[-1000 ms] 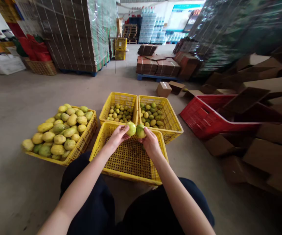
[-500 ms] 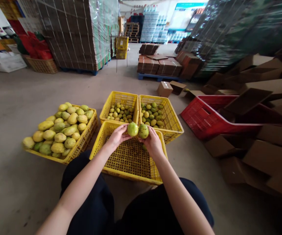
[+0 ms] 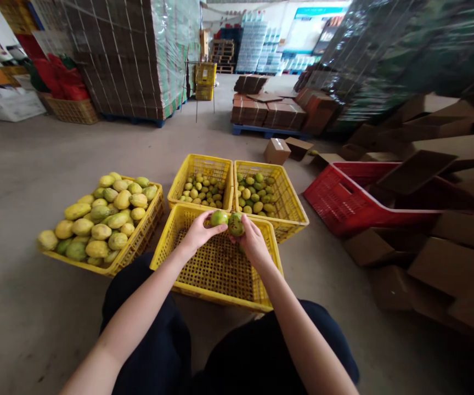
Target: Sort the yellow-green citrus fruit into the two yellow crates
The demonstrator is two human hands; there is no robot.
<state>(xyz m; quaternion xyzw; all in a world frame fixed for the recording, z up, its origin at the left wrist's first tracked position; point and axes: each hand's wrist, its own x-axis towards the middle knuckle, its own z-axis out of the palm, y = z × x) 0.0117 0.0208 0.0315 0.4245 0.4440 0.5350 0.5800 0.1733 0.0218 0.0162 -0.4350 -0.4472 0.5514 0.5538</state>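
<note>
My left hand (image 3: 198, 232) is closed around a smooth, round green fruit (image 3: 219, 218) that looks like a small papaya. Close beside it, a darker green fruit (image 3: 236, 224) with brown spots is gripped by my right hand (image 3: 252, 239). Both fruits are held above the nearest yellow crate (image 3: 216, 299), whose perforated floor is mostly bare. Part of another green fruit shows in that crate below my right hand. Two yellow crates behind hold smaller yellow-green fruits, one at the left (image 3: 199, 159) and one at the right (image 3: 294, 215).
A slanted yellow crate (image 3: 138, 246) heaped with larger yellow fruits (image 3: 101, 231) stands at the left. To the right are a red crate (image 3: 327, 204) and a pile of cardboard boxes (image 3: 455, 263). Flattened cartons (image 3: 284, 112) lie on a blue pallet farther back.
Both hands have turned the fruits, and the spotted one has shifted slightly left and down. My left thumb now lies across the front of its fruit. The crates stay put.
</note>
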